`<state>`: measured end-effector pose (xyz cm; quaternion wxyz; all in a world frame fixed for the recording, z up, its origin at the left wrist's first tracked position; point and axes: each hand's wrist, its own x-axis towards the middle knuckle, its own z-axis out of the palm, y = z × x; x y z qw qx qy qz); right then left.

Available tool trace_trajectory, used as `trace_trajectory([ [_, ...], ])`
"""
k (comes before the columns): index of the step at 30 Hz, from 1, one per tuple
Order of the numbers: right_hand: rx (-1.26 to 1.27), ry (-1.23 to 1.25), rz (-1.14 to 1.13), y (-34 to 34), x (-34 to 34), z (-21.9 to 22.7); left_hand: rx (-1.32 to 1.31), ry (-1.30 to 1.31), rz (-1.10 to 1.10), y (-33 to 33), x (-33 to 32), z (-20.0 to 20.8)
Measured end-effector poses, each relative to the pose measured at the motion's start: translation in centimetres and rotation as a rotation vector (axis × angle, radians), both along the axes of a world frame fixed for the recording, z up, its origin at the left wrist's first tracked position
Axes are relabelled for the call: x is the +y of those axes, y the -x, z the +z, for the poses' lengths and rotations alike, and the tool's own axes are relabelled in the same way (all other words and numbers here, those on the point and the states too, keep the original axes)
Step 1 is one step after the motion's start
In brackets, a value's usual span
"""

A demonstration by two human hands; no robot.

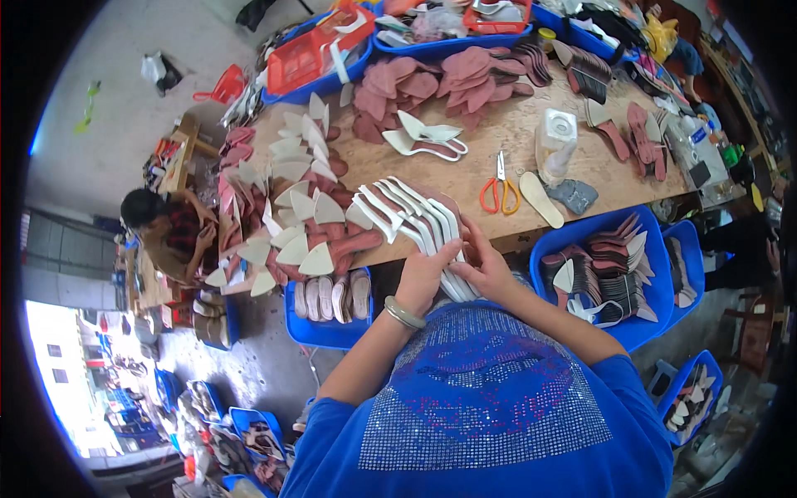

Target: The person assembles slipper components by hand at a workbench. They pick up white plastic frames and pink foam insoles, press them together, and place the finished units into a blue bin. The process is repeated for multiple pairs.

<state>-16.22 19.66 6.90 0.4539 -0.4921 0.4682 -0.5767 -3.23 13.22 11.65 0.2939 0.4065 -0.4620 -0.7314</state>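
Against the table's near edge I hold a stack of white-edged shoe pieces point(413, 214), long and curved, fanned out at the far end. My left hand point(423, 278), with a bangle at the wrist, is closed round the stack's left side. My right hand point(488, 267) grips it from the right, its thumb near the left one. Farther off on the table lie similar white shoe pieces point(425, 137) with reddish undersides. Orange-handled scissors point(501, 189) and a pale insole point(541, 199) rest to the right of the stack.
Reddish shoe pieces with cream tips point(307, 220) cover the wooden table's point(365, 170) left side. Reddish pieces point(394, 87) are heaped at the back. A white container point(556, 137) stands to the right. Blue bins point(573, 236) point(320, 332) sit below the near edge. Another person point(174, 228) sits far left.
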Motion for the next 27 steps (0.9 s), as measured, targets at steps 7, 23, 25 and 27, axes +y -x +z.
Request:
trace_trajectory([
  [7,-0.193,0.027,0.117,-9.7,0.8,0.5,-0.097,0.351,0.035,-9.0,1.7,0.3],
  [23,-0.083,0.119,0.289,-24.6,5.4,1.6,-0.119,0.26,0.066,-26.6,8.0,-2.4],
  [25,0.268,0.225,0.204,-24.9,6.4,2.4,-0.016,0.047,0.093,-27.2,9.0,-0.2],
  [27,0.336,0.198,0.167,-24.7,7.4,2.9,0.027,-0.051,0.098,-27.1,9.4,-1.6],
])
